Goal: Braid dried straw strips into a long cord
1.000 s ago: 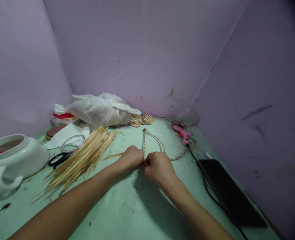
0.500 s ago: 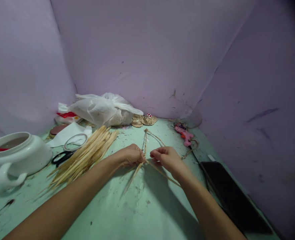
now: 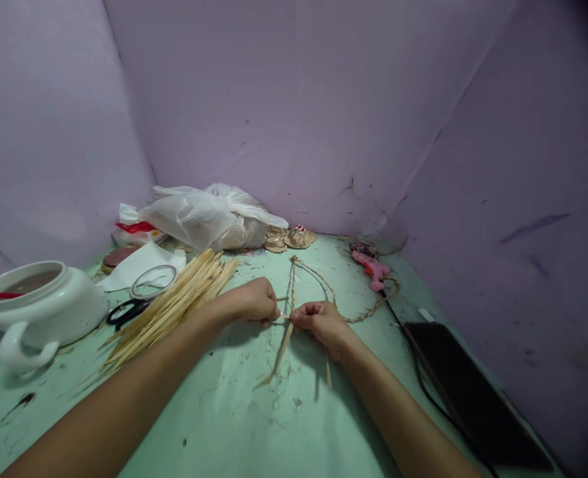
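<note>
A thin braided cord (image 3: 334,292) of dry, straw-coloured fibre lies in a loop on the green table. At the cord's near end, loose flat strips (image 3: 282,352) splay toward me. My left hand (image 3: 258,302) is closed at the left of this end, pinching a strip pulled out sideways. My right hand (image 3: 322,324) pinches the braid's end, thumb and forefinger pressed together, and another strip hangs below its palm. A small gap with a short taut stretch of strip lies between the two hands.
Left of my forearm lie a bundle of dry strips (image 3: 174,305), black-handled scissors (image 3: 124,312), a tape roll (image 3: 144,293) and a white pot (image 3: 69,309). Behind are a plastic bag (image 3: 208,218) and woven discs (image 3: 299,239). A pink glue gun (image 3: 372,271) and black tablet-like slab (image 3: 468,392) stand right.
My left hand has drawn slightly left and up, away from the braid, pulling a strip. My right hand has moved left and closed on the braid's end.
</note>
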Tool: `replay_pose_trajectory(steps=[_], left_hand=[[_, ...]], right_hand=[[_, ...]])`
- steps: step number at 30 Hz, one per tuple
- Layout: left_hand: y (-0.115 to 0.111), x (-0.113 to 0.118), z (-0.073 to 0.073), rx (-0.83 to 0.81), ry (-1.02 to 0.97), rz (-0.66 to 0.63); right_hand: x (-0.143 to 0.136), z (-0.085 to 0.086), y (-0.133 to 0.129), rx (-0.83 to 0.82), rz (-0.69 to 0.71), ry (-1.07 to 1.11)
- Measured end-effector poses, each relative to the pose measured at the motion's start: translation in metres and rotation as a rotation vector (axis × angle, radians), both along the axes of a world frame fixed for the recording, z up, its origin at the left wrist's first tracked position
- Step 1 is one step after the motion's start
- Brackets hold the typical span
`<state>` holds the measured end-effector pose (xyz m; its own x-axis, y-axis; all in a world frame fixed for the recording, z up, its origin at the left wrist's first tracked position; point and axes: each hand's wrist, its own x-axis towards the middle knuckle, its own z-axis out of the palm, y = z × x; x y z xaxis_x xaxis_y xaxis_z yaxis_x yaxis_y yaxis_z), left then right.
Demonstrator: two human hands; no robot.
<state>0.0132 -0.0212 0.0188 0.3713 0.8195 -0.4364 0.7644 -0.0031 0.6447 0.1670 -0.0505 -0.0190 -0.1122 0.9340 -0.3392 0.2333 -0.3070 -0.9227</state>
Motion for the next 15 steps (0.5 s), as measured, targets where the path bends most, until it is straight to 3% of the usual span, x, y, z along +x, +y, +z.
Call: replay_pose_trajectory(steps=[2,4,7,9,15], left_hand=[[0.006,-0.009,0.004,0.037,0.009,0.070],[0.012,-0.015,0.004,0.176,0.023,0.133],[0.016,-0.014,-0.002,0.465,0.088,0.140],[0.017,-0.011,-0.008,0.554,0.127,0.120],[0.004,0.003,-0.010,0.348,-0.073,0.048]], right_hand=[[-0.001,0.001,-0.002,-0.004,-0.005,0.026],[-0.002,0.002,-0.003,-0.006,-0.006,0.043],[0.000,0.001,-0.003,-0.014,0.009,0.057],[0.002,0.000,-0.003,-0.020,0.029,0.058],[0.004,-0.001,-0.002,-0.004,0.035,0.086]])
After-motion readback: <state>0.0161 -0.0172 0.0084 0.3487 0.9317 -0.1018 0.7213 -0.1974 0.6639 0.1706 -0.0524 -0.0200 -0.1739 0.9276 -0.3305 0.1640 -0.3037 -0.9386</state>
